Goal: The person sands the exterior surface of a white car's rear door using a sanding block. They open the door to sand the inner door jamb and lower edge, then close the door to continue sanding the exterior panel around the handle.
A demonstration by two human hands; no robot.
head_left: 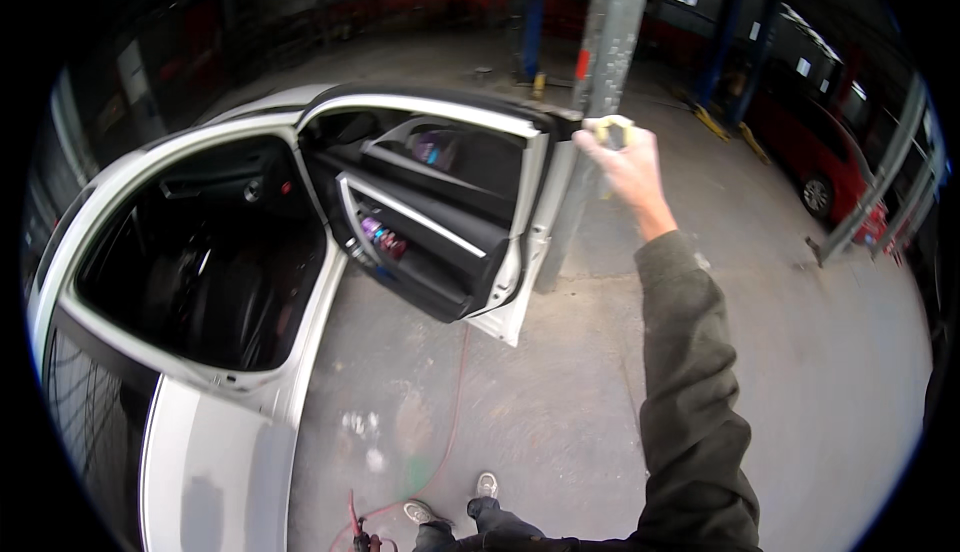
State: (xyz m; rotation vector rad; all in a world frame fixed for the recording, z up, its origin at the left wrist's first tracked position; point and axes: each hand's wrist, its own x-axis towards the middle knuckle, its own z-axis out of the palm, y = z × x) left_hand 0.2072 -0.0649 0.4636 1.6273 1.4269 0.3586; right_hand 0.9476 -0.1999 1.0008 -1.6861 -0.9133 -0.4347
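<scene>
My right hand (634, 168) is raised at the end of a dark sleeve, fingers closed round a small yellow-and-dark object (613, 135) whose kind I cannot make out. It is just right of the upper rear corner of an open white car door (540, 202); whether it touches the door is unclear. Bottles sit in the door's inner pocket, among them a purple-capped bottle (372, 226). The white car (225, 452) stands to the left, its dark interior showing through the door opening. My left hand is out of the picture.
A grey steel post (608, 62) rises right behind the door. On the floor, a thin red hose (457, 402) runs toward a red-and-dark tool (362, 534) at the lower edge. White marks spot the concrete. A red car (815, 152) and blue lift posts (722, 47) stand farther off.
</scene>
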